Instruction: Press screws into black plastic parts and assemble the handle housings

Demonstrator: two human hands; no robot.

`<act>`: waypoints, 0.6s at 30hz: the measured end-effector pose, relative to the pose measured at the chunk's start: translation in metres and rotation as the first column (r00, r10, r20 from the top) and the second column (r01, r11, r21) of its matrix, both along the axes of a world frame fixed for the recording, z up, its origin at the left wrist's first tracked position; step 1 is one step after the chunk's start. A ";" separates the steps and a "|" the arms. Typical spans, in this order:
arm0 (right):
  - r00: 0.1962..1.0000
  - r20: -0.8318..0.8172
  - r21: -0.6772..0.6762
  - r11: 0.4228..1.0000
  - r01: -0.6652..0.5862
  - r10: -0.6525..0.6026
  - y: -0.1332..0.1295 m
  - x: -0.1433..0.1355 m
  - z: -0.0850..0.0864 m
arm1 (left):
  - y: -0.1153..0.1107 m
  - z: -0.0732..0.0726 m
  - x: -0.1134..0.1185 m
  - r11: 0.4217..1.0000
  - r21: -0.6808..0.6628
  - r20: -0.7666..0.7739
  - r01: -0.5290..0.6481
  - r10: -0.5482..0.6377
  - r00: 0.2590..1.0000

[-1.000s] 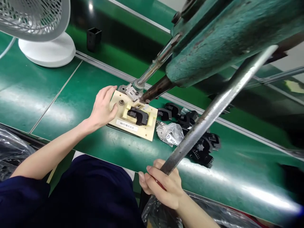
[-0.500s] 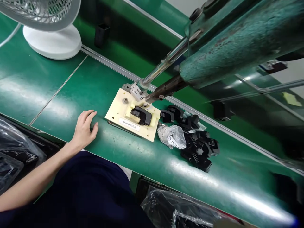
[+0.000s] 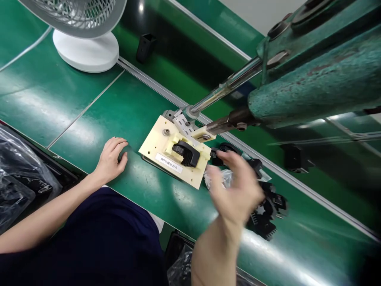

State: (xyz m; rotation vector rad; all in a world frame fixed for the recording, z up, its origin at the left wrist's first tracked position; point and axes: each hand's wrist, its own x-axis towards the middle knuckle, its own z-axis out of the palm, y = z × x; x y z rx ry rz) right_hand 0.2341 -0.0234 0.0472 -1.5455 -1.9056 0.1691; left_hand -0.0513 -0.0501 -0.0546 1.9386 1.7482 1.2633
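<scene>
Bag (image 3: 227, 178) partly hidden behind the motion-blurred right hand (image 3: 239, 194).

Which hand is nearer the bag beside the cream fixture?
Right. The right hand, blurred, partly covers the bag in view, contact unclear; the left hand is across the cream fixture from it.

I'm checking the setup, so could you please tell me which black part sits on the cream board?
The curved part beside the white label; the others lie on the green table right of the board.
</scene>
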 end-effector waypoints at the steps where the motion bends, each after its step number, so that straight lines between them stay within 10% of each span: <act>1: 0.999 0.033 -0.025 0.999 -0.024 0.024 0.005 -0.003 -0.012 | 0.001 0.001 0.000 1.000 -0.019 0.028 -0.007 0.008 1.000; 6: 0.990 0.038 -0.030 0.991 -0.133 0.134 0.020 -0.005 -0.040 | 0.003 0.006 -0.003 0.998 -0.036 0.091 -0.055 0.059 0.994; 13: 0.962 -0.056 0.051 0.963 -0.266 0.269 -0.016 -0.009 0.014 | -0.033 0.040 0.019 0.993 -0.106 0.306 0.050 -0.015 0.952; 18: 0.910 -0.054 0.250 0.888 -0.386 0.411 -0.062 -0.034 -0.008 | -0.052 0.075 0.056 0.856 -0.263 0.893 0.446 0.040 0.448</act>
